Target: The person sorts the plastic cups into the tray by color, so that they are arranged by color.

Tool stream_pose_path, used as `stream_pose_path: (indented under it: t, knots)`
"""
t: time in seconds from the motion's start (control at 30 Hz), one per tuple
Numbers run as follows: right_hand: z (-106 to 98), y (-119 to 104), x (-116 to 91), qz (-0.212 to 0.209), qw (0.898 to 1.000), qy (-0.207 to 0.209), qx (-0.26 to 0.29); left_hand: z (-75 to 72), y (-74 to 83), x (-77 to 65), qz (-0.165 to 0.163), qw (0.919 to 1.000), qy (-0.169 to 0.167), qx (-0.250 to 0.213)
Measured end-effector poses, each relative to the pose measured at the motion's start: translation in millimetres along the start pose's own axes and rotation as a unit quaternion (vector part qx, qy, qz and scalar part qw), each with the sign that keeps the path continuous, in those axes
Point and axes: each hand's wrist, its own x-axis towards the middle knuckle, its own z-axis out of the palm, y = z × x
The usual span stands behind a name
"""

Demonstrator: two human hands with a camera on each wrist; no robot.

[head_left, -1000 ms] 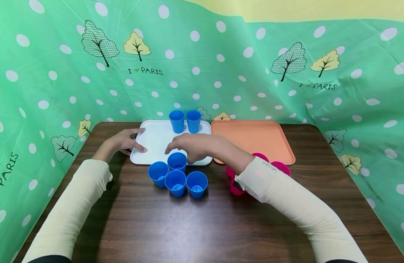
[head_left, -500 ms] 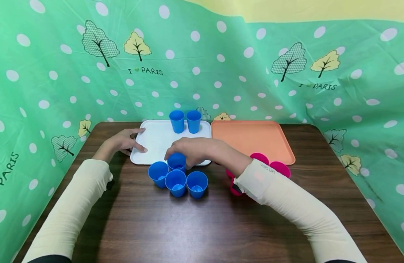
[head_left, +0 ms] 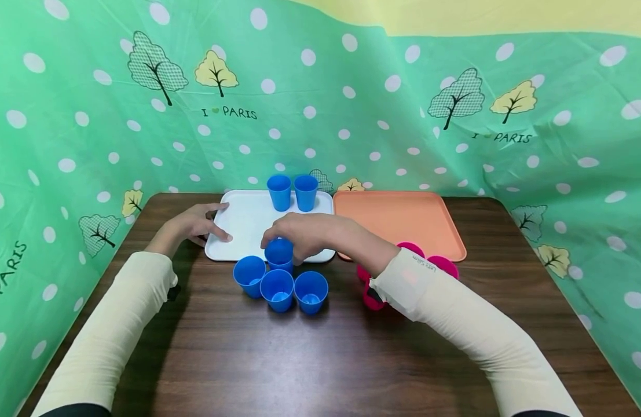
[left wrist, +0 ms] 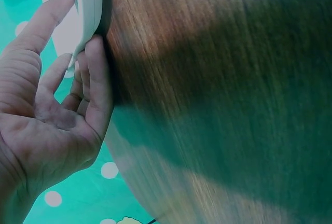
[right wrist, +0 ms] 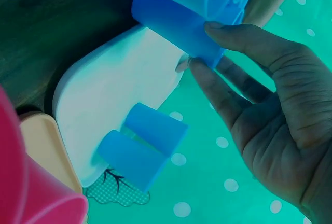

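My left hand (head_left: 191, 225) holds the left edge of the white tray (head_left: 239, 223), thumb on top. In the left wrist view its other fingers lie along the tray's side and underside. My right hand (head_left: 306, 234) pinches the rim of a blue cup (head_left: 279, 259) just in front of the tray. The right wrist view shows thumb and fingertips at that cup's rim. Three more blue cups stand close around it: one left (head_left: 249, 277), one in front (head_left: 277, 291), one front right (head_left: 311, 292). Two blue cups (head_left: 293, 194) stand side by side at the tray's back right.
An orange tray (head_left: 398, 217) lies against the white tray's right side. Several pink cups (head_left: 442, 266) stand in front of it, partly hidden by my right forearm. A green dotted cloth (head_left: 320, 116) hangs behind the brown table (head_left: 299, 365).
My right hand has come down onto the rear blue cup of the front group and taken its rim. The cup now sits slightly higher. My left hand stays at the tray.
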Motion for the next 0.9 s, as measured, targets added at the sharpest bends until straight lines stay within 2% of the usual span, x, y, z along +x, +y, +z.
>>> stream_pose_path:
  t: [0.3,0.53,0.73,0.9]
  knots:
    - [-9.8,2.8,-2.4,0.002,1.000,0.014,0.006,-0.6,-1.2,0.8,-0.006,1.0000,0.003,-0.002]
    - [-17.4,9.9,-1.5,0.004,0.999,0.026,0.039,-0.4,-1.9,4.3,-0.004,1.0000,0.006,0.003]
    - [-22.6,16.7,3.1,0.030,0.997,0.042,0.052,-1.0,-0.9,1.0,-0.001,1.0000,0.005,0.000]
    - [-24.7,22.8,11.1,0.073,0.994,0.063,0.053,-1.2,-1.2,0.3,0.002,1.0000,0.002,0.000]
